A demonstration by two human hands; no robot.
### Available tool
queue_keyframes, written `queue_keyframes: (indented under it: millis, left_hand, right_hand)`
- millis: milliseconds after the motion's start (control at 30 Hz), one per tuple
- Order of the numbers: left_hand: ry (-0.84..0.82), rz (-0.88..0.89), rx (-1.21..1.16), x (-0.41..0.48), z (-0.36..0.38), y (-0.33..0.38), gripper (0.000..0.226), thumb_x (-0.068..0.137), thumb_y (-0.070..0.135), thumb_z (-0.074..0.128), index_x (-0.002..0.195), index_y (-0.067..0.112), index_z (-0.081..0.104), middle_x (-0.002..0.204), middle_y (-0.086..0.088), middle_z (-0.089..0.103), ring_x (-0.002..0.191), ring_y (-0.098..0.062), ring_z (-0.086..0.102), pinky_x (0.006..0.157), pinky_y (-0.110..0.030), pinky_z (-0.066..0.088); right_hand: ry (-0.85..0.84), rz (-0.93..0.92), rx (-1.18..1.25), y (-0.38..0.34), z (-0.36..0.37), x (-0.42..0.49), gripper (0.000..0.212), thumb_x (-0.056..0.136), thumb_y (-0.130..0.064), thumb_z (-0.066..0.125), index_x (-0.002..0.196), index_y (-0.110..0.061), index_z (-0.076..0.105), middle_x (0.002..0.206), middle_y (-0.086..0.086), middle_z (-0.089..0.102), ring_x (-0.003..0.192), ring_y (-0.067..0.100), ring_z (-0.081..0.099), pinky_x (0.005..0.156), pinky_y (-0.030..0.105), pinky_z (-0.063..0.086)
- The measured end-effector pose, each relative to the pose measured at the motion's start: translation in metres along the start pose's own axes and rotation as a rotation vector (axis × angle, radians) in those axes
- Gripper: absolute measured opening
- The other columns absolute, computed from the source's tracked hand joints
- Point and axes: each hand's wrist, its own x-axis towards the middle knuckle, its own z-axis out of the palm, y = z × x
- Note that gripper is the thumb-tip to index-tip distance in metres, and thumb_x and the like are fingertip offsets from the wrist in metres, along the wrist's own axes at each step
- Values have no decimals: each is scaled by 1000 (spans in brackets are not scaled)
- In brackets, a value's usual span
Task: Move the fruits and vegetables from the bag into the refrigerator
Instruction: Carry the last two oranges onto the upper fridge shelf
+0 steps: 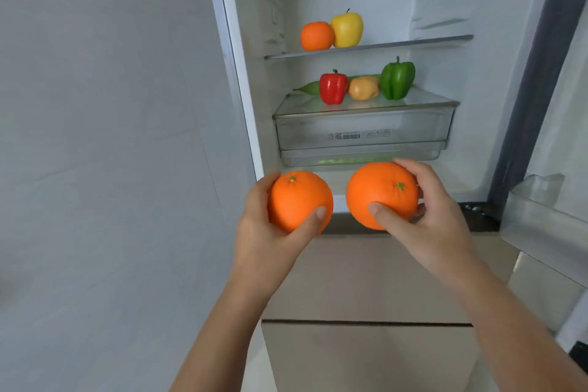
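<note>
My left hand [270, 232] grips an orange [296, 197] and my right hand [436, 226] grips a second, larger orange [378, 191]. Both are held just in front of the open refrigerator [509, 89], below its clear drawer [362, 130]. On the upper glass shelf [413, 43] sit a small orange [317, 36] and a yellow apple [347, 29]. On the drawer's lid stand a red pepper [332, 88], a yellowish round vegetable [363, 88], a green pepper [397, 79] and a long green vegetable [308, 87] lying behind them. No bag is in view.
A grey wall [111, 137] fills the left side. The refrigerator door [553, 194] stands open at the right with a door bin. Beige lower drawer fronts [366, 283] are shut beneath my hands.
</note>
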Motion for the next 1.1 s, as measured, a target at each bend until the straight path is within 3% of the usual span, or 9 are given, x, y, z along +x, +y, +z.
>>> queue_keyframes:
  millis: [133,267,367,533,667,933,1100]
  left_hand:
    - [-35,48,-46,46,16,0,67,60,50,69,120,39,41,111,28,46,97,13,48,69,-7,45]
    - [-8,98,-84,95,33,-2,71,60,52,68,124,34,44,109,27,48,99,9,50,72,-8,45]
    - [37,159,-85,132,44,-1,69,59,53,68,121,37,44,107,30,47,97,14,49,70,-5,43]
    - [84,243,-82,194,67,5,64,60,50,68,119,39,44,105,28,50,94,18,48,68,-2,42]
    - [126,313,-115,239,92,10,68,59,54,69,120,38,44,109,24,51,96,18,49,71,-3,43]
    - [116,393,-124,300,130,24,72,62,51,69,126,32,43,120,13,51,101,7,51,72,-4,44]
    - [52,446,-68,328,153,35,71,69,40,74,131,26,42,121,9,48,102,-6,50,80,-16,41]
  right_hand:
    - [58,-25,-25,1,2,48,59,73,-32,72,120,-40,38,117,-15,42,99,8,45,68,13,37]
    - [170,-51,-22,6,3,102,62,74,-34,73,126,-33,39,119,-12,43,104,13,47,80,27,40]
    - [258,-75,-16,14,8,146,69,71,-39,73,128,-28,37,119,-9,43,105,16,48,83,34,43]
    - [358,-107,27,26,11,220,60,70,-35,73,120,-26,40,112,-6,48,98,16,51,75,26,38]
    - [386,-169,23,34,5,263,62,69,-39,72,121,-28,40,113,-9,46,100,16,50,79,30,42]
    - [496,-244,-33,47,-6,317,68,65,-50,72,122,-32,40,117,-11,45,105,16,49,83,34,46]
    - [540,-237,-90,48,-28,343,67,70,-46,71,126,-29,40,116,-12,41,103,12,45,81,33,43]
